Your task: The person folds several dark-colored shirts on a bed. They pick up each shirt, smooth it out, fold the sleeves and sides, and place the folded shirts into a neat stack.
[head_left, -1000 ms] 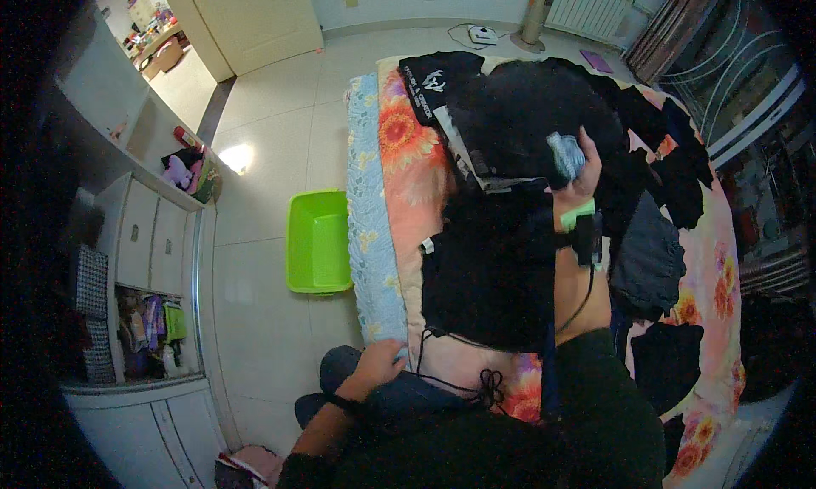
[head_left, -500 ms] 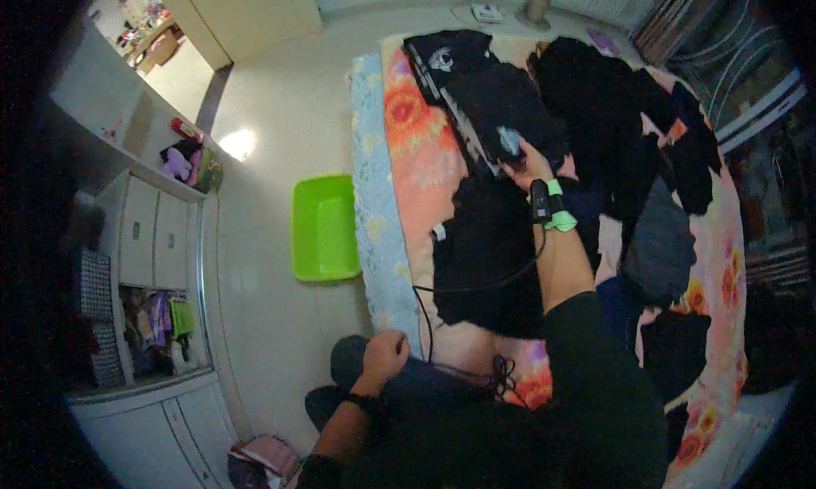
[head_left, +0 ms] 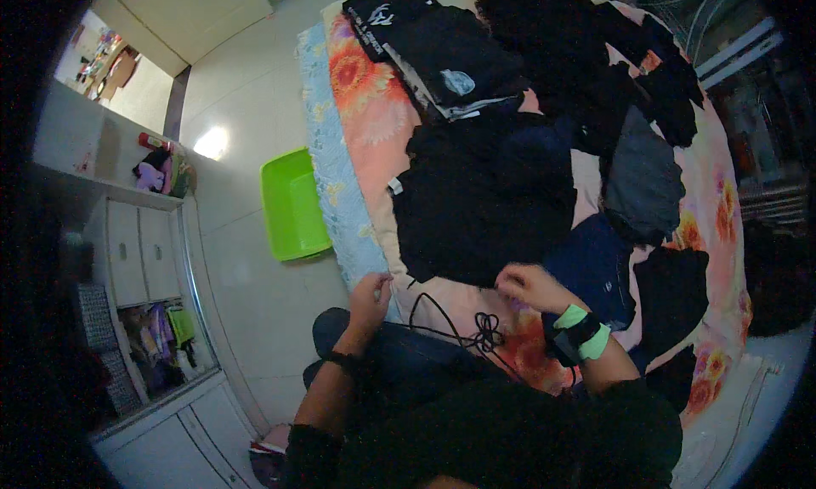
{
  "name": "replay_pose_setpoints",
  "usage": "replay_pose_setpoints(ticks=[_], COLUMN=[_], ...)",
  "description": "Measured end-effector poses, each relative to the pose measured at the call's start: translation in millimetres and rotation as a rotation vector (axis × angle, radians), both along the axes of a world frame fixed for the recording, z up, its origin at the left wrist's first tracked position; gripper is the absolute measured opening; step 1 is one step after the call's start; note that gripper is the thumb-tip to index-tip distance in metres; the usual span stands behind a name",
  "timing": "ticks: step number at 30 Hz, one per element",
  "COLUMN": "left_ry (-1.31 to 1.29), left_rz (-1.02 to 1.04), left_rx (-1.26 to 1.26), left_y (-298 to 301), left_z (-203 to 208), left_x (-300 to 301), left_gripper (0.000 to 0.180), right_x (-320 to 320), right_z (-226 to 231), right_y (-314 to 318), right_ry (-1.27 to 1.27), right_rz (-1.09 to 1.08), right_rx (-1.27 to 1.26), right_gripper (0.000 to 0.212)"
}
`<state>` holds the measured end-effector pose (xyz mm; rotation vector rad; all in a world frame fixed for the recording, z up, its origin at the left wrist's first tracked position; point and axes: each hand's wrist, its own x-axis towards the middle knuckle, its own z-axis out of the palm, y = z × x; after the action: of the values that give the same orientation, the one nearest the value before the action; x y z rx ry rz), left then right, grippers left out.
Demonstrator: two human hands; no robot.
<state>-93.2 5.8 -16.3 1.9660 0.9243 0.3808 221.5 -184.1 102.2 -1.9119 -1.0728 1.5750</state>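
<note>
- Garment [head_left: 484,200], black, at the centre of the frame, its folds hard to make out.
- Right hand [head_left: 534,287], at the garment's lower hem; blurred fingertips leave it unclear whether they pinch the cloth.
- Left hand [head_left: 371,299], lower centre, half curled by the bed's blue edging [head_left: 327,124]; whether it encloses anything cannot be told.
- Dark pile [head_left: 463,43], upper centre, a pale-blue bundle [head_left: 459,83] on top, its kind unclear.

2 hands: left hand [head_left: 371,302], right hand [head_left: 531,287]. 1 bed [head_left: 365,119], 1 green basin [head_left: 293,207], 1 grey garment [head_left: 643,183], 4+ black garments [head_left: 484,200], rough count, dark overlaps.
</note>
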Motion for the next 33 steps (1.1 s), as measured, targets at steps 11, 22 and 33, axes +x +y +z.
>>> replay_pose_setpoints(ticks=[11, 22, 33], left_ry=[0.054, -0.811, -0.957], left_rz=[-0.120, 0.159, 0.352], left_rx=[-0.480, -1.368, -1.594], left_y=[-33.4, -20.4, -23.5], left_z=[23.4, 70.0, 48.0], left_x=[122.0, 109.5, 50.0], left_gripper=[0.050, 0.049, 0.071], right_x=[-7.0, -38.7, -98.9], right_z=[-58.6, -44.8, -23.7], right_y=[15.0, 12.5, 70.9], right_ry=[-0.945, -0.993, -0.525], right_rz=[-0.199, 0.019, 0.108], right_rx=[0.319, 0.567, 0.687], right_gripper=[0.066, 0.084, 0.058])
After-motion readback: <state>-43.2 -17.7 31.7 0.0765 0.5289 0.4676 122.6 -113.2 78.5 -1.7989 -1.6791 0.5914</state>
